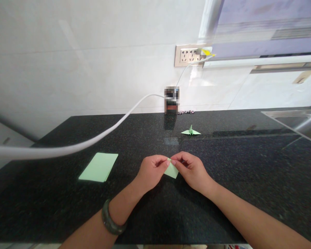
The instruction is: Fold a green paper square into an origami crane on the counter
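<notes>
Between my two hands is a small folded piece of light green paper point(172, 170), its lower corner pointing toward me. My left hand point(152, 170) pinches its upper left edge between thumb and fingers. On the other side, my right hand point(191, 169) pinches the paper close to the same top point, the thumbs nearly touching. The fingers partly hide the folds. Farther back on the counter stands a finished-looking green paper crane point(191, 131) with its wings spread. A stack of green paper sheets point(99, 167) lies to the left of my left hand.
The dark speckled countertop point(54, 207) runs to a tiled wall. A white cable point(98, 138) crosses the left foreground to a blurred-out dark object point(171, 101) by the wall. A wall socket point(184, 55) holds a plug. A metal sink point(304, 121) is at far right.
</notes>
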A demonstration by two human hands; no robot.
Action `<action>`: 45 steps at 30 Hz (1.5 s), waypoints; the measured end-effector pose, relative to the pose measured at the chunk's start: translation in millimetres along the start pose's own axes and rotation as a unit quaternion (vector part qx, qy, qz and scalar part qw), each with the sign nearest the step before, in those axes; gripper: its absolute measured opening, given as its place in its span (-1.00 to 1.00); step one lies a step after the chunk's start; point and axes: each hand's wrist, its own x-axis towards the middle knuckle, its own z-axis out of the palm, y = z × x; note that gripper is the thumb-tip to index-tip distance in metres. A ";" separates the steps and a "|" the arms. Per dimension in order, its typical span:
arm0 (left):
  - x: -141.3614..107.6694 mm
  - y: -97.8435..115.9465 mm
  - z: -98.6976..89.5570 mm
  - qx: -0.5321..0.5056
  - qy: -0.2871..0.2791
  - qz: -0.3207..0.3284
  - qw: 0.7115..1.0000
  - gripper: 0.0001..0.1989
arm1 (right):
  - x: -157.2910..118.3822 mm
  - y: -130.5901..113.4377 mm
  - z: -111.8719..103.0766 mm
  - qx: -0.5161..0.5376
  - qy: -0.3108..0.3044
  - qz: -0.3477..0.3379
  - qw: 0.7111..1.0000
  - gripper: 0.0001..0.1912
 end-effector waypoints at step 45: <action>3.9 2.0 1.6 -0.335 0.043 -0.173 0.925 -0.81 | 1.8 -5.6 -18.8 -0.211 -0.088 -0.265 0.937 -0.72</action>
